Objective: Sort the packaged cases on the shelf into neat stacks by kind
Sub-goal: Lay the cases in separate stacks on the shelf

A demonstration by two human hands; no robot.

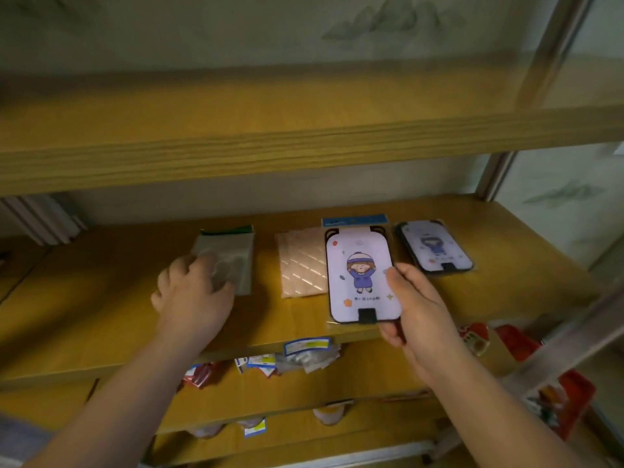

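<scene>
While left hand [194, 292] grips clear case [227, 261], right hand [413, 310] pinches cartoon case [361, 275].

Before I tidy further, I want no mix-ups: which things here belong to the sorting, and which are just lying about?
For the sorting:
cartoon case held in right hand
second cartoon case
pink case
clear packet under left hand

Lying about:
red packets and small packets on the lower shelf
</scene>
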